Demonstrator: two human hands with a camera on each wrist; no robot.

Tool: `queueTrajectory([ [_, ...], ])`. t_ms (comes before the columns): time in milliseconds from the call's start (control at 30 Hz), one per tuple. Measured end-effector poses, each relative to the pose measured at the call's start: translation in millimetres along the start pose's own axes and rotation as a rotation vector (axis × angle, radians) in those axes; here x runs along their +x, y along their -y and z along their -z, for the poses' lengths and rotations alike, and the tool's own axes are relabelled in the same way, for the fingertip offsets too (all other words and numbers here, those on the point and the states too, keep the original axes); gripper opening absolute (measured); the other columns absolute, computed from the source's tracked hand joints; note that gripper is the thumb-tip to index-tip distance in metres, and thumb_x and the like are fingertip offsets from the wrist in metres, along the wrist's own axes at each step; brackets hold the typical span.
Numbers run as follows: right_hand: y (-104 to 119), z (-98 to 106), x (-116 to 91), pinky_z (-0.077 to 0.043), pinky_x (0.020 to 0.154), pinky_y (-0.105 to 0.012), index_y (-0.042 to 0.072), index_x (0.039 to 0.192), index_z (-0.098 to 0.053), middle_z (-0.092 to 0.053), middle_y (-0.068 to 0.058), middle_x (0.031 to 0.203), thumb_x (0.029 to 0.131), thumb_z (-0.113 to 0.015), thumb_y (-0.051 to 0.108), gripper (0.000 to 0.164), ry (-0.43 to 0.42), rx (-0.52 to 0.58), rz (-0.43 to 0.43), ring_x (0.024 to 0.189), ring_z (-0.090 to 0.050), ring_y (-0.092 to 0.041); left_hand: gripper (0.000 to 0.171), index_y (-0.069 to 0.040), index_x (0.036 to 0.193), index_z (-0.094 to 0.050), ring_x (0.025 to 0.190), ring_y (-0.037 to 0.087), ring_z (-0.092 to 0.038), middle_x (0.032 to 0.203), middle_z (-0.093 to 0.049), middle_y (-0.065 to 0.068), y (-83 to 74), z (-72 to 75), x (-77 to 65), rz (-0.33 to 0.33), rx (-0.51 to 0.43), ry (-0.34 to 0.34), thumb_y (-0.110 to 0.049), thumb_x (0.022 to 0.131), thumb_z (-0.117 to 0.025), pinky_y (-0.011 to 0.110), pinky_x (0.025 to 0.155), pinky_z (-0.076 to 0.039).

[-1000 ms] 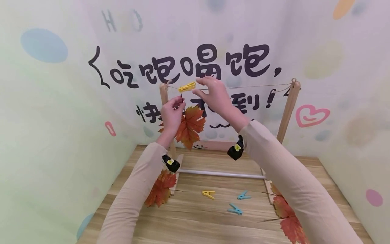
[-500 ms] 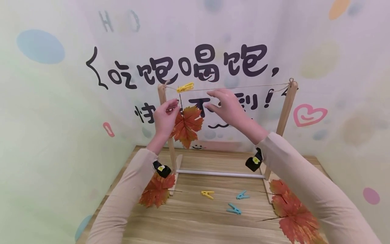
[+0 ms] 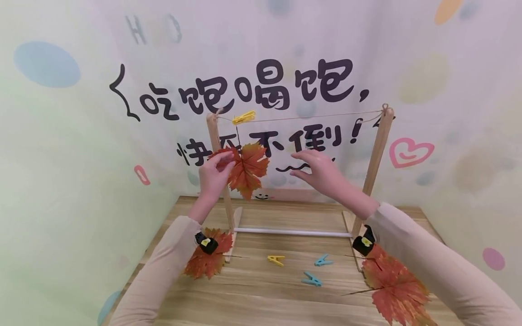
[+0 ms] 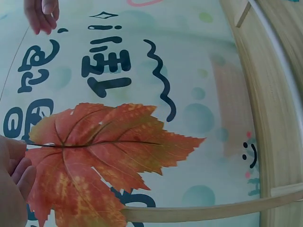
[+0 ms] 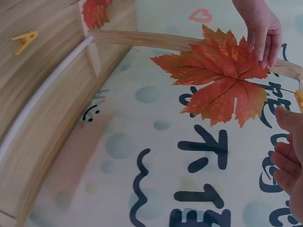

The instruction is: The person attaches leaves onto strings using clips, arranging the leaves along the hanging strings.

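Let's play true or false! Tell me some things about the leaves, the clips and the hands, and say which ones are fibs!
1. A yellow clip holds a leaf on the string. True.
2. The right hand is pinching the string. False: that hand is holding nothing.
3. Two blue clips lie on the table. True.
4. All the leaves hang on the string. False: one hangs, and other leaves lie on the table.
5. The string runs between two wooden posts. True.
6. The hanging leaf is purple. False: it is orange and red.
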State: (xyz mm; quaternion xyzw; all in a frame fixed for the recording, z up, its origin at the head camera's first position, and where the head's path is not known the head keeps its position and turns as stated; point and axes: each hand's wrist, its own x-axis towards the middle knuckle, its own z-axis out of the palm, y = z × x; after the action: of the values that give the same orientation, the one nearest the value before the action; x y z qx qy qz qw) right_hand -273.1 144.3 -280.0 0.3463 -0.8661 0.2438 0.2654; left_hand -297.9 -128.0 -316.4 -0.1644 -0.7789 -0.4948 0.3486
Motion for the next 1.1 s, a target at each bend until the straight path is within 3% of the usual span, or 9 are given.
queueTrajectory([
  [233, -9, -13, -29, -0.049, 0.083, -0.038, -0.002, 0.107, -0.062, -0.065, -0.015, 0.102, 0.073, -0.076, 0.016, 0.041, -0.009, 0.005, 0.070, 0.095, -0.060, -0.027, 0.022, 0.006, 0.100, -0.065, 0.083, 0.027, -0.065, 0.095, -0.067, 0.019, 13.6, 4.3, -20.2, -0.033, 0.006, 0.049, 0.002, 0.078, -0.067, 0.029, 0.071, -0.053],
  [533, -15, -30, -80, -0.049, 0.083, -0.040, -0.001, 0.109, -0.062, -0.064, -0.014, 0.106, 0.074, -0.075, 0.018, 0.042, 0.060, 0.083, -0.042, 0.099, -0.059, -0.027, 0.019, 0.005, 0.097, -0.066, 0.084, 0.026, -0.065, 0.093, -0.067, 0.017, 38.1, 6.6, -53.4, 0.015, 0.024, 0.098, 0.002, 0.079, -0.067, 0.031, 0.070, -0.054],
  [800, -27, -56, -125, -0.049, 0.082, -0.042, 0.000, 0.112, -0.061, -0.063, -0.013, 0.110, 0.076, -0.073, 0.022, 0.044, 0.133, 0.107, -0.152, 0.102, -0.058, -0.027, 0.018, 0.004, 0.097, -0.066, 0.084, 0.027, -0.065, 0.095, -0.067, 0.017, 51.4, 9.6, -81.4, 0.120, 0.087, 0.158, 0.002, 0.078, -0.067, 0.033, 0.069, -0.054],
  [1100, -38, -86, -155, -0.051, 0.078, -0.040, 0.000, 0.110, -0.062, -0.064, -0.011, 0.107, 0.073, -0.076, 0.021, 0.046, 0.136, 0.146, -0.151, 0.097, -0.060, -0.025, 0.020, 0.002, 0.100, -0.067, 0.090, 0.025, -0.064, 0.097, -0.067, 0.015, 71.1, 10.5, -109.8, 0.266, 0.137, 0.285, 0.000, 0.080, -0.066, 0.033, 0.073, -0.053],
])
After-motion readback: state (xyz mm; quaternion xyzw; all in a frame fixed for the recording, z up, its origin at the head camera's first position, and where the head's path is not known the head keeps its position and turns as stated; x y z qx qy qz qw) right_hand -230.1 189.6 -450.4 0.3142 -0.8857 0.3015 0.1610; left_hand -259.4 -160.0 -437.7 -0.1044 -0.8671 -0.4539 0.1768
